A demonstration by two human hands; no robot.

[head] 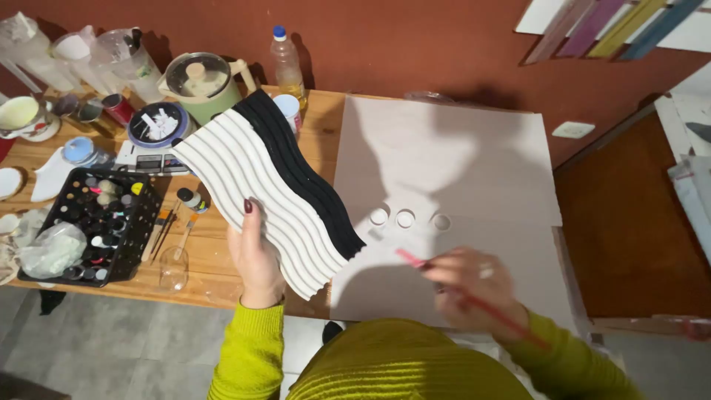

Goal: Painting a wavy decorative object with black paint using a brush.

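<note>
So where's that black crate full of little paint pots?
In the head view, the black crate sits at the left of the wooden table, beside a crumpled plastic bag and left of the wavy panel in the left hand.

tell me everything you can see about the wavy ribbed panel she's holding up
The wavy panel is a long slab with raised ribs running lengthwise in S-curves. Most ribs are white; a band along the far edge is black. It looks like cast plaster or ceramic, matte. It is lifted off the wooden table and tilted, with the left hand gripping its near edge, thumb on the ribs. The right hand is apart from it.
</note>
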